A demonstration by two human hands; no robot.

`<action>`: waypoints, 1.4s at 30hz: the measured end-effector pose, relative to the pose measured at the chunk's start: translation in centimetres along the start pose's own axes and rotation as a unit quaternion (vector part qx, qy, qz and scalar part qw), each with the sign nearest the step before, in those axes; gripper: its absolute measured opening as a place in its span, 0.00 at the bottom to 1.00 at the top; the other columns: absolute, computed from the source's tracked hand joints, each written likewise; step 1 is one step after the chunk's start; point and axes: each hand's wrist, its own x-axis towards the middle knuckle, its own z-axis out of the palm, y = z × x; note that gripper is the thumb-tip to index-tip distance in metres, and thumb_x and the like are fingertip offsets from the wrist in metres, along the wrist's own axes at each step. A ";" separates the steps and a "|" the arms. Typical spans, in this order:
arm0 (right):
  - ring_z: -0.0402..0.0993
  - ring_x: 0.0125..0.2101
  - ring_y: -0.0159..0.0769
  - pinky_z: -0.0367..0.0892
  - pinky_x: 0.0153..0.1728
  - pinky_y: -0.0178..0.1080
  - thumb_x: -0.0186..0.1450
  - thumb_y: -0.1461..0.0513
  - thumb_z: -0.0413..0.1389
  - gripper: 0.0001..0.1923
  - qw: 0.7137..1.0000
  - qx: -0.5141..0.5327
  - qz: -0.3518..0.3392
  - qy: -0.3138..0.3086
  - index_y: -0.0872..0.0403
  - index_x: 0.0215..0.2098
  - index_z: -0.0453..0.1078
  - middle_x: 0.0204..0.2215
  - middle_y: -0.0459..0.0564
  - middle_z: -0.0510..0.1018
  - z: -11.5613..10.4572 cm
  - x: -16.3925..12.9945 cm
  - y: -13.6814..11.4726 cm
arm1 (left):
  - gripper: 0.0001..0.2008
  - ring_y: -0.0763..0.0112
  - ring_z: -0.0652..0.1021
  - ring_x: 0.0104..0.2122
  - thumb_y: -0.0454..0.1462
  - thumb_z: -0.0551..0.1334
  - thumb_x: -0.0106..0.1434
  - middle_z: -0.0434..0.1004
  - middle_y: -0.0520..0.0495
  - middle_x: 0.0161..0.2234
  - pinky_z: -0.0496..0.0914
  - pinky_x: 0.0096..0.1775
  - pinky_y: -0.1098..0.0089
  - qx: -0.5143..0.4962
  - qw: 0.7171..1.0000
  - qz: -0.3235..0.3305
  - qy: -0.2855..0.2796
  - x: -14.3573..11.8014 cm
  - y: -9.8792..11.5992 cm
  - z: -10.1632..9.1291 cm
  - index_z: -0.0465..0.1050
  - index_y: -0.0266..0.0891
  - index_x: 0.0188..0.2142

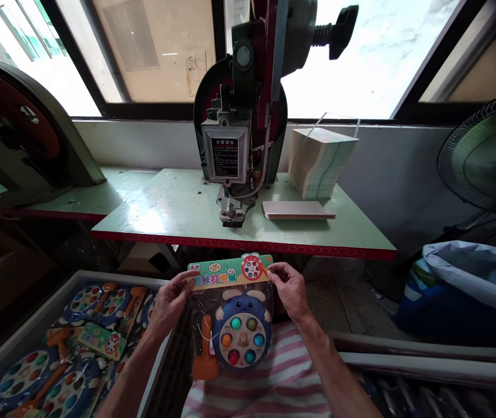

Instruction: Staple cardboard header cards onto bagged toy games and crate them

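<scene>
My left hand [173, 299] pinches the left end of a green printed header card [217, 276], and my right hand [289, 290] pinches its right end. Below the card hangs a clear plastic bag holding a round blue toy [242, 331] with coloured buttons and an orange toy hammer [206, 351]. The bagged toy is held upright above my lap, just in front of the table edge. Beyond it, a stapling machine [225, 157] stands on the pale green table [178, 203], its lower head [231, 213] near the front edge.
To the left, a grey bin [80, 277] holds several bagged blue toys. A flat stack of cards [299, 209] and a tall card stack [323, 159] sit right of the machine. A fan [487, 157], a blue bag [443, 296] and another bin [422, 363] are at right.
</scene>
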 end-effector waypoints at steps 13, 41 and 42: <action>0.74 0.29 0.36 0.72 0.29 0.38 0.48 0.51 0.76 0.21 0.993 0.099 0.044 0.041 0.51 0.31 0.75 0.28 0.45 0.79 -0.3 1.1 -1.9 | 0.20 0.68 0.80 0.22 0.49 0.73 0.57 0.81 0.53 0.25 0.75 0.28 0.70 -0.035 0.999 0.005 0.026 0.1 1.9 0.3 0.70 0.41 0.37; 0.73 0.21 0.37 0.71 0.22 0.39 0.34 0.52 0.78 0.26 0.984 0.122 0.004 0.129 0.51 0.22 0.70 0.19 0.44 0.75 -1.9 18.4 -6.0 | 0.17 0.76 0.71 0.17 0.42 0.71 0.52 0.71 0.57 0.20 0.64 0.19 0.75 -0.094 0.990 0.103 -0.029 21.5 6.8 7.2 0.62 0.43 0.31; 0.73 0.21 0.37 0.71 0.22 0.39 0.34 0.52 0.78 0.26 0.984 0.123 0.003 0.128 0.51 0.22 0.70 0.20 0.44 0.75 -1.9 18.4 -6.0 | 0.17 0.76 0.71 0.17 0.42 0.71 0.52 0.70 0.58 0.20 0.64 0.20 0.75 -0.093 0.990 0.104 -0.029 21.6 6.7 7.2 0.62 0.43 0.31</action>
